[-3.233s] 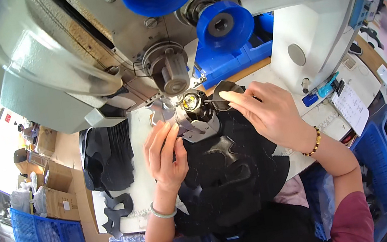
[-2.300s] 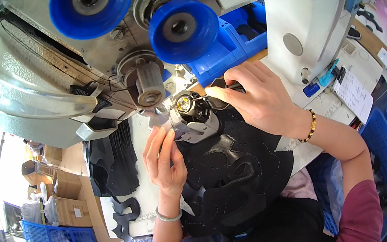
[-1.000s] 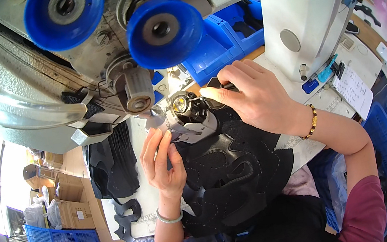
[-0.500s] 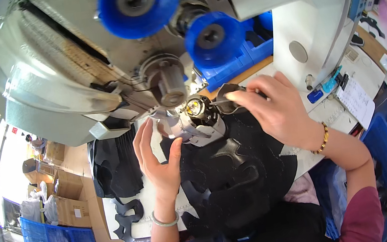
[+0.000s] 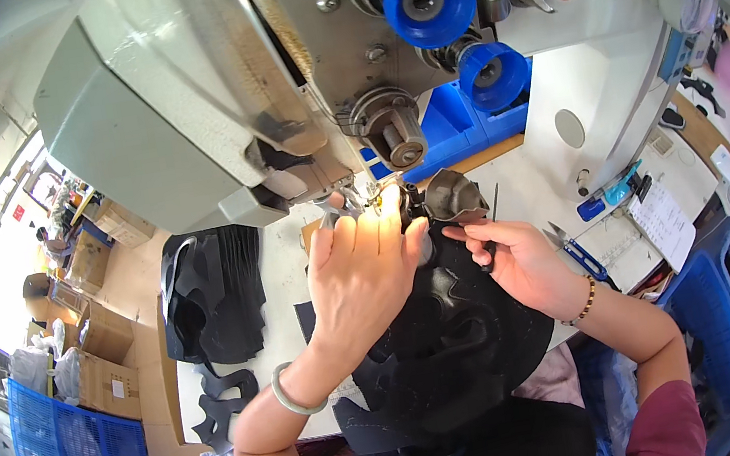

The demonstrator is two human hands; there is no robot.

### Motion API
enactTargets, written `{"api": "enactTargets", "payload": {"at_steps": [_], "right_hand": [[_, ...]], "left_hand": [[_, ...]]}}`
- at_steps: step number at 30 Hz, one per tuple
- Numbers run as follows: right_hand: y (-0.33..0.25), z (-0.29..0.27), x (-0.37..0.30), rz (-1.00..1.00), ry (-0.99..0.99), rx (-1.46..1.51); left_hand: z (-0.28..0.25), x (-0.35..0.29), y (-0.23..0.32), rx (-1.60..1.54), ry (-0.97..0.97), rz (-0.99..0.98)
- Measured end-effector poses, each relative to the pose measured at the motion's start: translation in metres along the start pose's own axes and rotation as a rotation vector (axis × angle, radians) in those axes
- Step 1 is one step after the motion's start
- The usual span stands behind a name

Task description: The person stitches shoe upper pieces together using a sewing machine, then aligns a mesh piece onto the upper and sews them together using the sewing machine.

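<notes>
In front of me is a sewing machine [image 5: 169,116], with its narrow bed beneath the needle area. My left hand [image 5: 357,272] reaches over that bed, thumb and index finger apart at the lit metal parts; some fingertips are hidden, and I see nothing held. My right hand [image 5: 521,261] pinches a thin dark pointed tool [image 5: 496,206], tilted upward; its exact kind is unclear. Close to those right fingertips, a curved grey metal cover [image 5: 455,196] stands swung away from the bed. Black fabric pieces [image 5: 449,347] lie below both hands.
A stack of black cut pieces [image 5: 214,293] lies at left, with more cutouts [image 5: 221,400] nearer. Blue-handled thread snips [image 5: 585,256] and a written sheet [image 5: 663,212] lie at right. Blue bins [image 5: 441,134] stand behind the bed. Cardboard boxes [image 5: 103,371] sit on the floor.
My left hand has moved right and up onto the machine's bed. My right hand has lowered, still with the tool. The view has shifted, showing more of the machine head and the snips.
</notes>
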State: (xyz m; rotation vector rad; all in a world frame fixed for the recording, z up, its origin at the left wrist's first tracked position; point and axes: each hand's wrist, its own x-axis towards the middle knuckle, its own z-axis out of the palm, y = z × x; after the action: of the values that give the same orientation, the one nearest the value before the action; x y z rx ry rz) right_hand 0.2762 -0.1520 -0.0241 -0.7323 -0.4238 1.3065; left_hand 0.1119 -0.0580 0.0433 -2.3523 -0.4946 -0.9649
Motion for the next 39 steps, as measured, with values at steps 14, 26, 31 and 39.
{"api": "enactTargets", "payload": {"at_steps": [14,26,31,39], "right_hand": [[0.004,0.037,-0.006,-0.514,-0.166,-0.763],[-0.007,0.043,-0.043,-0.393,-0.357,-1.025],[0.019,0.071,-0.051,-0.521,-0.518,-1.132],[0.003,0.068,-0.050,-0.464,-0.426,-1.215]], "left_hand": [[-0.005,-0.030,-0.024,-0.493,0.094,-0.107],[0.009,-0.027,-0.057,-0.812,-0.184,-0.381],[0.001,-0.002,-0.069,-0.788,-0.445,-0.329],[0.004,-0.082,-0.109,-1.475,-0.308,-0.613]]}}
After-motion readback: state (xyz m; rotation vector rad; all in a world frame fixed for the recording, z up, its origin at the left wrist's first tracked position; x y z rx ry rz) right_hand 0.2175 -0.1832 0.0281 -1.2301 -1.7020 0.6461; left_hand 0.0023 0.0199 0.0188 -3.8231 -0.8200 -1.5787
